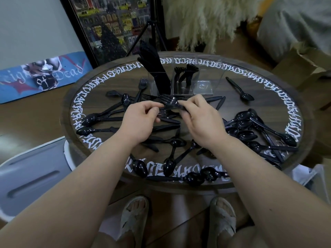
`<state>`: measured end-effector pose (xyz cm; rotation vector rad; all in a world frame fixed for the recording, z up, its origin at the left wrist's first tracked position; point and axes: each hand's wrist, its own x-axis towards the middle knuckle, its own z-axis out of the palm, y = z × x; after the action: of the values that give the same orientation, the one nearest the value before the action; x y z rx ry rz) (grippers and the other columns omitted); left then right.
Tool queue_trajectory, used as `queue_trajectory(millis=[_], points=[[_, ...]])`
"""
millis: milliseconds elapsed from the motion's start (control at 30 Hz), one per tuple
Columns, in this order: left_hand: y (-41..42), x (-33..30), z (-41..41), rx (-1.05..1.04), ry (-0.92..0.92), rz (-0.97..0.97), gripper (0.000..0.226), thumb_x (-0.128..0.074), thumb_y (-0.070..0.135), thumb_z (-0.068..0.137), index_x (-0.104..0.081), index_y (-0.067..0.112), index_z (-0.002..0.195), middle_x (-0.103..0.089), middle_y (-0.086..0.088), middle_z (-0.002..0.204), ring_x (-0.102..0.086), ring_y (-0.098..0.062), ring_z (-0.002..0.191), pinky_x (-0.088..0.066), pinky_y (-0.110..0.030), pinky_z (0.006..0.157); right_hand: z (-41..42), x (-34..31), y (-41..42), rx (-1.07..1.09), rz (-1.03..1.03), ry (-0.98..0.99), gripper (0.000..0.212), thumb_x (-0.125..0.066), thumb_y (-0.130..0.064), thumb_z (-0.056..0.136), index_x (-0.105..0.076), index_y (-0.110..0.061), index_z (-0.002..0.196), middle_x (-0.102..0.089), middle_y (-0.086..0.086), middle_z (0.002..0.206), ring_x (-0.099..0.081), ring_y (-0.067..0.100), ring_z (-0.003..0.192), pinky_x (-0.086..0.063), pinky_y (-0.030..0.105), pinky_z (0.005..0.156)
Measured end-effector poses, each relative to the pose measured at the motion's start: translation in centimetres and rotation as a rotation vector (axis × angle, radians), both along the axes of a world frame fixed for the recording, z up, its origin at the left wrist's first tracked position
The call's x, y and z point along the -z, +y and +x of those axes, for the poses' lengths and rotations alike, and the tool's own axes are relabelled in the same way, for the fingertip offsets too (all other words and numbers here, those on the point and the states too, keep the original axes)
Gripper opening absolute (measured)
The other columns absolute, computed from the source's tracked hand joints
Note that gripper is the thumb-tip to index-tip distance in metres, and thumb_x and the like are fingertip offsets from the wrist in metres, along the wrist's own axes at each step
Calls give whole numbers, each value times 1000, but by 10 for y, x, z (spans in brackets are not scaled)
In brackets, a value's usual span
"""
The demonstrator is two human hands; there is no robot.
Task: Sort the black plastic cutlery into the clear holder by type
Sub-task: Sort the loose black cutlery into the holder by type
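Spoons [169, 164] scattered at the table's near rim, forks gathered above them.
Risk: the bunched forks [171, 102] could splay and slip, since only fingertips pinch them. Left hand [141, 116] and right hand [198, 119] both curl closed round that bundle; the clear holder [204, 81] stands just beyond the grip.

Fork [171, 102] handles behind fingers [186, 105]

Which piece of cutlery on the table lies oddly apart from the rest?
One black spoon lies alone at the far right of the table, right of the clear holder, away from the heaps nearer the person.
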<state>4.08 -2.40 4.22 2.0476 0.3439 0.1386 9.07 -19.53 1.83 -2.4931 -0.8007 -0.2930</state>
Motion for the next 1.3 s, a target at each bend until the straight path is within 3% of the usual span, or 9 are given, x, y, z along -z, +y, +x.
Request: queue_trajectory(millis=[133,300,567,733,867,967,1067,1167,1300], points=[[-7,-1,-3,-33,4,-181,24,-50,13,97,-64,29,86,-62,5,67,-53,2,52,-40,-19,56,-7,-13,-5,-26,-129,98,40,-45,-42,97,-51,-24,132,-61,-2,108,-54,25,101,-44,36,79],[-18,-5,-4,-92,-26,-454,13,-44,15,100,-56,21,102,-70,2,82,-63,-6,63,-44,-23,62,-13,-18,-6,45,-213,92,35,-41,-47,97,-49,-15,105,-47,-5,76,-45,22,78,-37,35,63],[-20,4,-7,121,36,134,21,-60,24,92,-68,22,111,-68,9,102,-62,-5,94,-45,-19,88,-7,-16,-3,171,50,279,41,-37,-42,99,-56,-11,81,-49,4,89,-45,24,96,-40,37,83],[-28,8,-7,329,81,194,46,-72,34,82,-60,21,124,-65,11,117,-60,-3,107,-43,-22,99,-3,-20,8,159,561,655,29,-51,-37,96,-69,-21,79,-69,-3,82,-64,17,88,-50,40,87],[-35,6,-7,408,87,273,27,-67,32,87,-56,27,111,-57,23,88,-54,11,80,-36,-1,71,-3,-10,12,146,747,817,24,-60,-35,90,-72,-25,73,-73,3,80,-70,27,85,-55,50,82],[-36,7,-7,419,96,289,12,-57,25,94,-47,27,99,-55,15,73,-54,4,69,-38,-8,62,-4,-10,12,142,753,803,27,-62,-34,90,-71,-16,73,-68,9,69,-64,23,64,-51,39,60],[-35,6,-7,438,114,271,30,-46,22,98,-43,18,128,-67,2,93,-64,-13,89,-45,-24,76,-8,-14,13,113,690,754,52,-63,-45,86,-62,4,70,-56,16,60,-51,21,54,-44,41,54],[-33,7,-5,427,108,351,31,-41,21,100,-41,11,129,-61,-5,95,-58,-25,87,-37,-30,68,-9,-16,12,121,745,805,48,-63,-31,91,-58,-17,46,-45,-12,41,-40,2,40,-35,18,45],[-30,5,-3,410,95,388,15,-38,20,101,-44,6,105,-57,-9,80,-55,-30,76,-40,-39,65,-7,-18,13,161,994,842,15,-65,-22,90,-60,-14,79,-49,-5,50,-46,10,46,-38,20,45]])
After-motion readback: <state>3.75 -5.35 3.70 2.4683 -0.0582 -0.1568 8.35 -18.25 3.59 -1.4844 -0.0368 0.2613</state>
